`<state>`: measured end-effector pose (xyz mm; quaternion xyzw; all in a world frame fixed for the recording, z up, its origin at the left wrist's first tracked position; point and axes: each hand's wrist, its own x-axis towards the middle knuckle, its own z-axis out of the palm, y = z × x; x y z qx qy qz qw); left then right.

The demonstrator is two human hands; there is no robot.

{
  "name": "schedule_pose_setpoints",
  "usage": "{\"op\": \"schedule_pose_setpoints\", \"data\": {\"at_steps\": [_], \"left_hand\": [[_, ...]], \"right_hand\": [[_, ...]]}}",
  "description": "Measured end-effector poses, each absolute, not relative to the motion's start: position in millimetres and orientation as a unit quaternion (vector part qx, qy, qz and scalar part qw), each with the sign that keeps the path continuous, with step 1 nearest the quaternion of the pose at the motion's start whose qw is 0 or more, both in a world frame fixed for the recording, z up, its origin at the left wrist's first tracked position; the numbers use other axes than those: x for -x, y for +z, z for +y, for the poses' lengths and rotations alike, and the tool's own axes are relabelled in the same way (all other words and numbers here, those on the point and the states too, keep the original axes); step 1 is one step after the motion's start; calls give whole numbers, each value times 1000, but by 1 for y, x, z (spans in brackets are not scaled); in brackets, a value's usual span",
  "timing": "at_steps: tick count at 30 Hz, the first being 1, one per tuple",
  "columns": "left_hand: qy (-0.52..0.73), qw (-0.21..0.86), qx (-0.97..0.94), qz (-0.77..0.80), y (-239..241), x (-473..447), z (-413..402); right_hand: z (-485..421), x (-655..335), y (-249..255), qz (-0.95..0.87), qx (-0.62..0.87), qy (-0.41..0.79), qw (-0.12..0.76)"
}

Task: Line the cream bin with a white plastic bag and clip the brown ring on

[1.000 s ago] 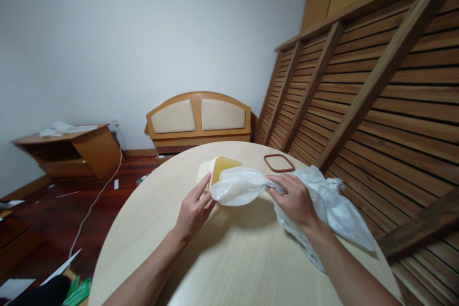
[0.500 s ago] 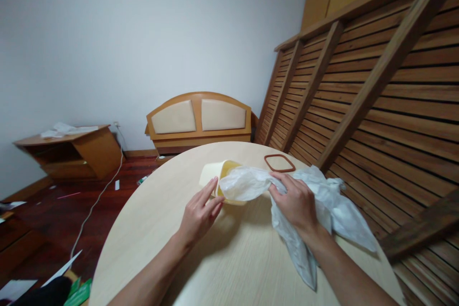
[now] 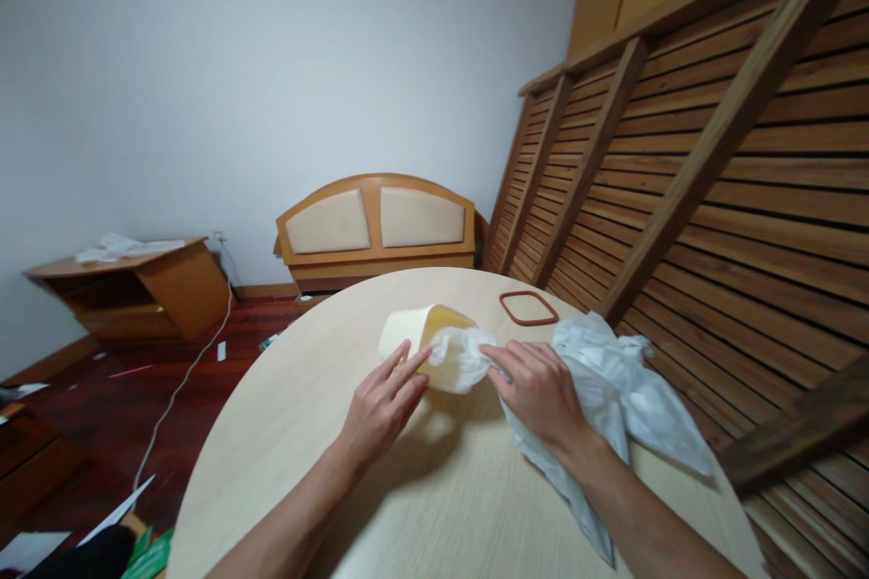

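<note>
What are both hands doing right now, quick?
Left hand: holding the pale yellow container near its rim.
Right hand: closed on a white plastic bag.

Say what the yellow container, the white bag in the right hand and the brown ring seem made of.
Yellow container: likely plastic; smooth, faintly shiny, thin walls. White bag: probably thin plastic film; crinkled, slightly translucent. Brown ring: smooth, evenly coloured; rubber or plastic, can't tell.

A cream container (image 3: 405,328), yellow inside, meets white film (image 3: 456,364) above a pale, finely grained table (image 3: 285,407); bluish-white plastic (image 3: 655,403) brightens its right edge, a red-brown ring (image 3: 535,324) its far edge, beside what I see as a dark-striped brown panel (image 3: 780,226).
</note>
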<state>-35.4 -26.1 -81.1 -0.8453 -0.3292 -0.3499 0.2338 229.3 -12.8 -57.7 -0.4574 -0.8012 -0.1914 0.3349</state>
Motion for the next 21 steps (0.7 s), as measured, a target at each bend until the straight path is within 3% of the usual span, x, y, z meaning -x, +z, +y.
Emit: {"op": "schedule_pose_setpoints", "data": {"at_steps": [15, 21], "left_hand": [[-343, 268, 871, -230, -88, 25, -24], [-311, 261, 889, -210, -87, 24, -26]], "right_hand": [[-24, -207, -60, -841, 399, -82, 357], [-25, -207, -60, -859, 412, -30, 303]]}}
